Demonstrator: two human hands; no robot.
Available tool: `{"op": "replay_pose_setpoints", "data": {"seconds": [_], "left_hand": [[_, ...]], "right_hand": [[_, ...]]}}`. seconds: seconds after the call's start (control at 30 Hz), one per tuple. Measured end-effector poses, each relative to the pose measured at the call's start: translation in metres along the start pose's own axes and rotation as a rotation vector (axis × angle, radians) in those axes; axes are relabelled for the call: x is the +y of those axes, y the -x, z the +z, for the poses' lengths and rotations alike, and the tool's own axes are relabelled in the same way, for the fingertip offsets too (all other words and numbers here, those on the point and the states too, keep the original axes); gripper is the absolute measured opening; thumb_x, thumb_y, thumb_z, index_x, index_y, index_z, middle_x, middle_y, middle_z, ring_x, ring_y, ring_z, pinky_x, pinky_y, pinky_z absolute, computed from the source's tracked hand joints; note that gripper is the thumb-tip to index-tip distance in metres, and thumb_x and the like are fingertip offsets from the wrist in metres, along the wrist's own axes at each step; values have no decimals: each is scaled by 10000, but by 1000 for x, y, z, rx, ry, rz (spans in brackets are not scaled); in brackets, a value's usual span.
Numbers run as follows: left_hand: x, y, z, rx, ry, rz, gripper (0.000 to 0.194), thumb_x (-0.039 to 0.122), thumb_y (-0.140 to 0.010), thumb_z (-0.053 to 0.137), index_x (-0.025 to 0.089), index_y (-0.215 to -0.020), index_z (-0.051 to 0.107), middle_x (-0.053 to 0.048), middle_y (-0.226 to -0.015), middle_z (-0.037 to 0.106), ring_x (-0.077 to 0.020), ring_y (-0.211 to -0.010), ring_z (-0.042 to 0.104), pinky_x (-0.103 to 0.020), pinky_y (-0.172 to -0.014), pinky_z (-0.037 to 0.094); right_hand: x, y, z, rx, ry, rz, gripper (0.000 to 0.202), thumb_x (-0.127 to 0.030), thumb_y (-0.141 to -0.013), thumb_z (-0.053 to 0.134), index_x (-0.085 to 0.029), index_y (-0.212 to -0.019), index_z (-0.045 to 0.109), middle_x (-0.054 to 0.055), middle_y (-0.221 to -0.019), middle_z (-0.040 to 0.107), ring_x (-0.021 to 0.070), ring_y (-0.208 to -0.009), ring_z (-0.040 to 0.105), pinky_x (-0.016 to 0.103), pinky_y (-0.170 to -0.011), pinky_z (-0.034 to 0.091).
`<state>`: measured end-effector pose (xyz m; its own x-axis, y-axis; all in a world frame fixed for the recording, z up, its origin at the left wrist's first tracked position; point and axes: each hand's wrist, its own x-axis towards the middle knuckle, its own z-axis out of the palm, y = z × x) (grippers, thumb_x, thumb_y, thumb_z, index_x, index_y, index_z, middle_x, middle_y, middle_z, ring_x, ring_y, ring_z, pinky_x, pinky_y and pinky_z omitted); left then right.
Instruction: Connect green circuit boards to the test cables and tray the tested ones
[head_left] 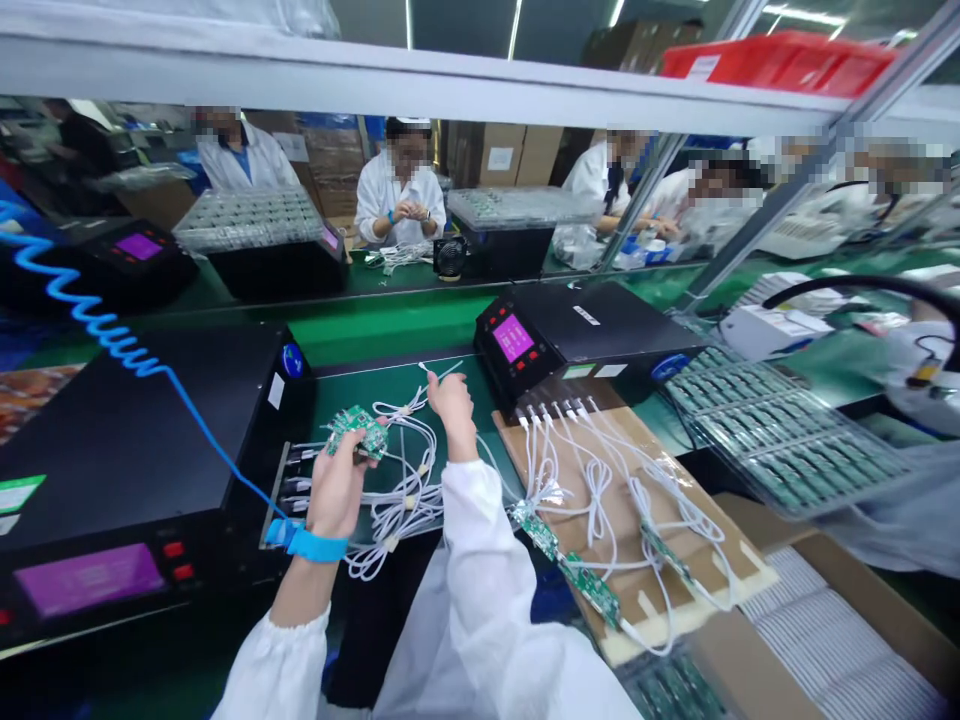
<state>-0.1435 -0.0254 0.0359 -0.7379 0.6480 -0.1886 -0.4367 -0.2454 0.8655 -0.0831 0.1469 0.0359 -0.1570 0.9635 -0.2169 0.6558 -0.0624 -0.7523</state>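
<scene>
My left hand (337, 487) is closed around a green circuit board (360, 430), held up over the bench. A blue wrist strap (319, 543) with a coiled cord circles that wrist. Farther forward, my right hand (451, 400) pinches a thin white cable (442, 372) near its end. Bundled white cables (405, 505) lie between and below my hands, plugged into a row of ports at the left. On the cardboard at the right, more white cables (598, 490) run to several circuit boards (591, 590).
Black test boxes with purple screens stand left (135, 430) and right (592, 325). A clear tray of boards (780, 430) sits at the right, above an open carton (840, 630). A metal shelf (450, 75) crosses overhead, holding a red bin (780, 65). Co-workers in white sit opposite.
</scene>
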Motion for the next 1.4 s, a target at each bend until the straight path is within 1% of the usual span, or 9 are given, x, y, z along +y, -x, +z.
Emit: {"op": "replay_pose_setpoints", "data": {"seconds": [0.1,0.2,0.3,0.37,0.47,0.57,0.8,1.07,1.4], "left_hand": [[5,-15,12,35,114,-18,141,168,-675,771,132,-799,714,-96,-916,778,-198,-902,702,-269,-754,518],[7,-34,26,67,188,-2,121,117,-686,765,128,-799,720,-94,-919,780,-186,-934,711,-273,-820,521],[7,-51,33,157,249,41,168,114,-677,819,136,-808,717,-53,-858,765,-159,-850,706,-272,-795,512],[7,-60,33,220,287,76,193,120,-668,847,140,-808,715,-30,-827,753,-143,-791,696,-275,-779,509],[7,-66,28,279,329,123,217,135,-663,871,140,-823,725,-22,-819,753,-132,-751,686,-259,-730,503],[10,-68,25,300,357,159,225,138,-675,877,139,-852,738,-37,-855,769,-137,-775,700,-241,-705,506],[16,-69,24,279,390,190,156,100,-757,831,131,-893,763,-61,-931,785,-136,-808,716,-251,-738,528],[15,-66,23,215,359,223,250,160,-719,892,144,-937,770,-80,-1011,794,-174,-943,733,-261,-801,543],[11,-70,21,168,312,261,274,183,-719,878,147,-974,784,-99,-1077,794,-196,-1014,731,-259,-818,537]], "right_hand": [[-13,-28,17,-2,-19,5,590,-271,-985,603,55,-1452,449,369,-1371,586,408,-1317,595,519,-1075,451],[-16,-34,29,-19,-80,-99,389,-217,-936,653,-50,-1287,634,275,-1281,688,329,-1211,672,448,-1031,491],[-12,-18,34,-47,-176,-297,277,-283,-952,630,-132,-1167,719,131,-1141,770,205,-1065,718,299,-957,520],[-5,-2,34,-56,-270,-426,297,-350,-968,582,-150,-1119,742,75,-1074,784,169,-994,719,252,-906,526],[7,24,34,-67,-503,-595,353,-428,-931,598,-135,-1030,768,75,-988,785,197,-921,713,289,-866,540],[16,42,34,-88,-635,-674,401,-476,-929,601,-141,-1064,776,86,-1003,779,208,-890,706,323,-856,542],[18,55,37,-75,-656,-685,344,-461,-925,612,-151,-974,754,86,-962,760,212,-911,687,336,-877,519],[23,48,47,-9,-658,-607,414,-533,-935,549,-152,-918,709,84,-899,745,218,-860,671,335,-836,514],[23,48,45,-92,-674,-603,410,-531,-932,562,-157,-895,727,75,-895,752,218,-869,680,331,-850,514]]}}
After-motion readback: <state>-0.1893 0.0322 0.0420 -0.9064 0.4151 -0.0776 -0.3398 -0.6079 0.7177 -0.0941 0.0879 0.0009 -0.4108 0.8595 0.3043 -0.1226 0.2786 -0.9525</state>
